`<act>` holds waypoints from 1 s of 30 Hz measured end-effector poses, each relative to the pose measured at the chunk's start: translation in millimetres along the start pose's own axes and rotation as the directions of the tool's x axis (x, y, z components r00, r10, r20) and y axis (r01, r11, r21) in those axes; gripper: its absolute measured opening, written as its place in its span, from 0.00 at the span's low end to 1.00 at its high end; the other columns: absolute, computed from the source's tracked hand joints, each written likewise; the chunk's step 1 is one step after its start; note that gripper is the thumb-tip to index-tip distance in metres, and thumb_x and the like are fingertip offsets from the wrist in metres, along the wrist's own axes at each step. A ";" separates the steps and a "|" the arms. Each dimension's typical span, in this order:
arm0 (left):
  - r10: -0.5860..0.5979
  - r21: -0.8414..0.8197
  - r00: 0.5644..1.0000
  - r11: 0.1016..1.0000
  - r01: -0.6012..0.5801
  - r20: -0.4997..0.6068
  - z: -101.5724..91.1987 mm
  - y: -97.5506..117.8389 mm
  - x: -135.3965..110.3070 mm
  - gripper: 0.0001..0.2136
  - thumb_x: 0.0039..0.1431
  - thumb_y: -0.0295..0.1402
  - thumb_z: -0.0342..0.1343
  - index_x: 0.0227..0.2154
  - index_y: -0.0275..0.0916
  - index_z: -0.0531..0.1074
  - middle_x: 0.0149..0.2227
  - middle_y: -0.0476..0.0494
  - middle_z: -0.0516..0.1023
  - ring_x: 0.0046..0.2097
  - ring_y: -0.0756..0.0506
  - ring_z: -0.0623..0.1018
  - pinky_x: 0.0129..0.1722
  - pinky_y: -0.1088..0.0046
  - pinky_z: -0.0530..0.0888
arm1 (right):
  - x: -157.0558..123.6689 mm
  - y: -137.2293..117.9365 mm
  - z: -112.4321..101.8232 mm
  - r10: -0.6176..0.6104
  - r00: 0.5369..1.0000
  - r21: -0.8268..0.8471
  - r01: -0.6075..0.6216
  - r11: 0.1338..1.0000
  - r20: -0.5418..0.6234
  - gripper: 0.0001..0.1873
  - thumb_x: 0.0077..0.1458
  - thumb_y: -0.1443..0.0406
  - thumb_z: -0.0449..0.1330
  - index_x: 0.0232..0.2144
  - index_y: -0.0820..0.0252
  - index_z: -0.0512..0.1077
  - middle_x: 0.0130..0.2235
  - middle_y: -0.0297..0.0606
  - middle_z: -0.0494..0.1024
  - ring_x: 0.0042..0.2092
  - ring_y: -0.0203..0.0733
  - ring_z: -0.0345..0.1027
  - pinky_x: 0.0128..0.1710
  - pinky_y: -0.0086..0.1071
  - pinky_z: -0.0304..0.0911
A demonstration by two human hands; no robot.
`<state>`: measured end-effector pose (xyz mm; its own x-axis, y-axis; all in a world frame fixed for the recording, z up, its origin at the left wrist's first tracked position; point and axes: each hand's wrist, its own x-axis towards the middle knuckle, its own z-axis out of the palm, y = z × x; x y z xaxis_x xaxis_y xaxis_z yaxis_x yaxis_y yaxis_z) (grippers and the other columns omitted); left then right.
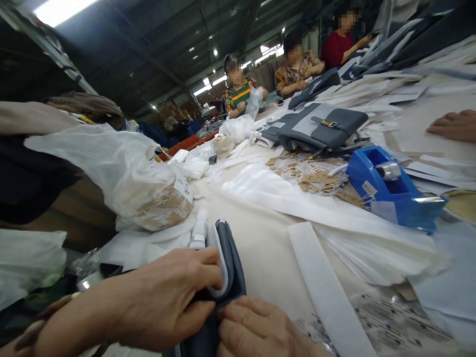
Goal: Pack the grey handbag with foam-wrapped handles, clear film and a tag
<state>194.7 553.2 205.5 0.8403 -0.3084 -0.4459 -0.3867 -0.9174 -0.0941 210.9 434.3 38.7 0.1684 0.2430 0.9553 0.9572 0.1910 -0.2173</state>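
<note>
Both hands are on a dark grey-blue bag point(232, 258) at the bottom middle of the head view, which stands on edge with a white lining or strip at its opening. My left hand point(189, 292) has its fingers hooked over the near left side of the bag, fingertips inside the fold. Against the bag's front lies my right hand point(256, 325), its fingers curled and gripping the lower part. A white roll or tube point(199, 230) rests just behind the bag. The lower end of the bag is hidden by my hands and the frame's edge.
A blue tape dispenser point(394, 188), a pile of brown tags point(312, 173) and a finished grey bag point(320, 126) lie to the right. White paper strips point(327, 282) cover the table. A plastic bag of tags point(163, 198) stands left. Several co-workers sit beyond; another person's hand point(453, 126) rests right.
</note>
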 end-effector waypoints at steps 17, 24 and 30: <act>-0.043 0.068 0.929 0.997 0.020 0.368 -2.7 -4.4 -5.6 0.06 0.49 0.22 0.55 0.24 0.40 0.73 0.22 0.53 0.73 0.19 0.52 0.59 0.18 0.75 0.55 | 27.8 -29.1 22.6 -0.060 0.990 -0.021 0.058 0.998 -0.130 0.23 0.60 0.76 0.43 0.17 0.62 0.66 0.21 0.35 0.74 0.26 0.35 0.70 0.28 0.27 0.67; -0.124 0.063 0.979 0.991 0.115 0.164 23.3 5.0 -9.5 0.08 0.47 0.19 0.52 0.21 0.38 0.71 0.23 0.50 0.72 0.20 0.52 0.63 0.21 0.73 0.56 | 17.8 -32.1 27.2 -0.094 0.995 -0.003 0.094 0.996 -0.030 0.20 0.56 0.79 0.43 0.19 0.62 0.66 0.23 0.36 0.74 0.25 0.34 0.69 0.31 0.27 0.67; -0.199 0.068 0.977 0.979 0.194 0.074 42.5 -7.0 -18.9 0.07 0.46 0.21 0.51 0.20 0.37 0.70 0.22 0.48 0.72 0.20 0.51 0.61 0.20 0.71 0.52 | 2.5 -28.9 40.8 -0.039 0.958 0.218 -0.025 0.976 0.284 0.14 0.60 0.69 0.47 0.23 0.60 0.63 0.20 0.31 0.65 0.18 0.32 0.56 0.15 0.26 0.51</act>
<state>165.4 576.1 176.8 0.8699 -0.1006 -0.4829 -0.2414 -0.9406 -0.2388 174.0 468.2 39.2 0.0569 0.4955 0.8667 0.8785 0.3876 -0.2793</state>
